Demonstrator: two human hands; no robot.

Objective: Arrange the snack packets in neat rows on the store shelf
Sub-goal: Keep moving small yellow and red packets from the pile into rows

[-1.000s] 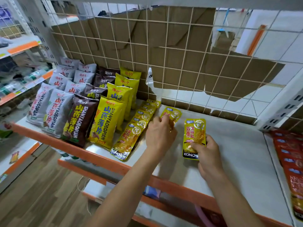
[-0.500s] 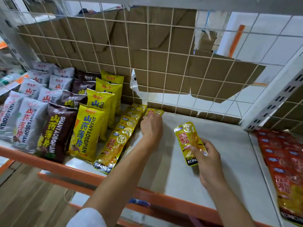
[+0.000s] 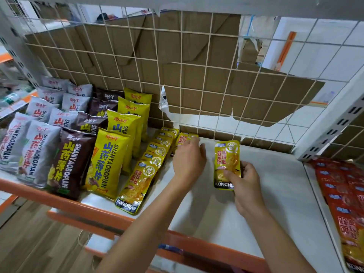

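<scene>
I'm watching the right hand [image 3: 244,184] pinching a yellow packet [image 3: 226,162] by its lower end, thumb across the front. It's hovering at mid shelf [image 3: 275,194]; can't tell if it's touching down. It's showing glossy yellow w/ red characters, a round emblem up top & a black KONCHEW band at btm. Left hand [image 3: 189,160], fingers loose & fairly straight, is resting on a second packet [image 3: 183,137] at the back by the wire grid [image 3: 204,107], just right of the overlapping packet row [image 3: 145,174].

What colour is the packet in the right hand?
The packet is yellow with red lettering and a black bottom band; head view.
</scene>
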